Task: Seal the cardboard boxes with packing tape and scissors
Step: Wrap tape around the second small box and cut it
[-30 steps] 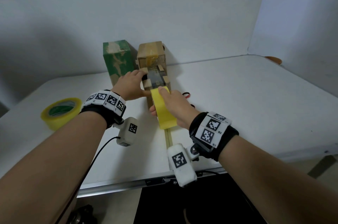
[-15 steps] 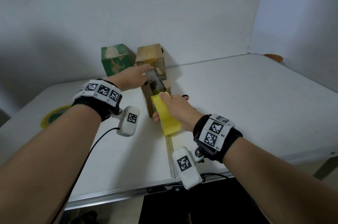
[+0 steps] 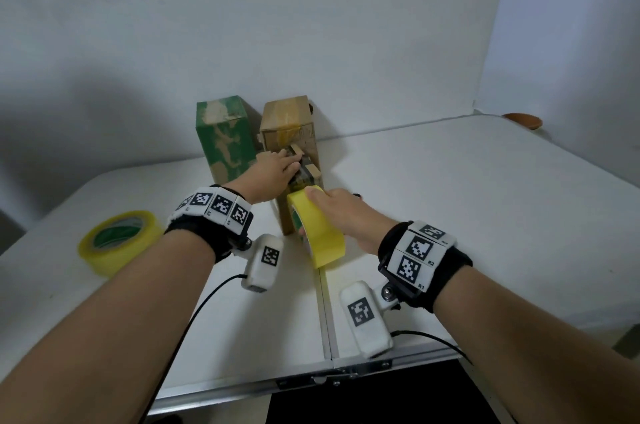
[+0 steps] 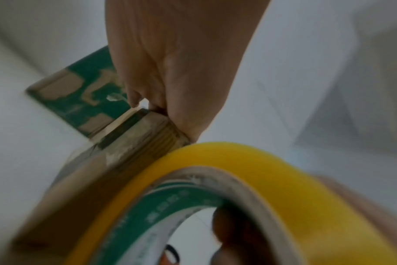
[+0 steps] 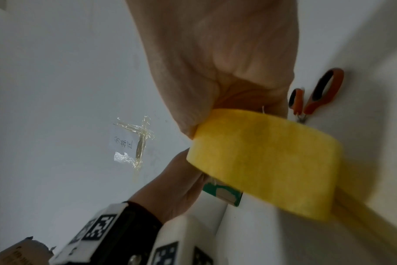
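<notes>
A small brown cardboard box [image 3: 286,220] stands upright at the table's middle, its top flaps loose. My left hand [image 3: 277,169] lies across its top, fingers pressing down on the flaps; the left wrist view shows the fingers [image 4: 152,93] bent over the box's top edge [image 4: 134,143]. Just in front of the box, my right hand [image 3: 341,214] grips a yellow packing tape roll [image 3: 320,236] held on edge against the box's near top corner. Orange-handled scissors [image 5: 320,93] lie on the table just beyond my right hand. Whether a strip of tape runs onto the box is hidden.
A taller brown box [image 3: 287,118] and a green box [image 3: 225,143] stand behind the small one, near the wall. A second yellow tape roll [image 3: 117,240] lies flat at the left. The white table [image 3: 450,202] has a seam down its middle; an orange dish [image 3: 523,119] sits far right.
My left hand has slid from the box's left flap to lie across its top. My right hand has drawn the tape roll slightly down and toward me.
</notes>
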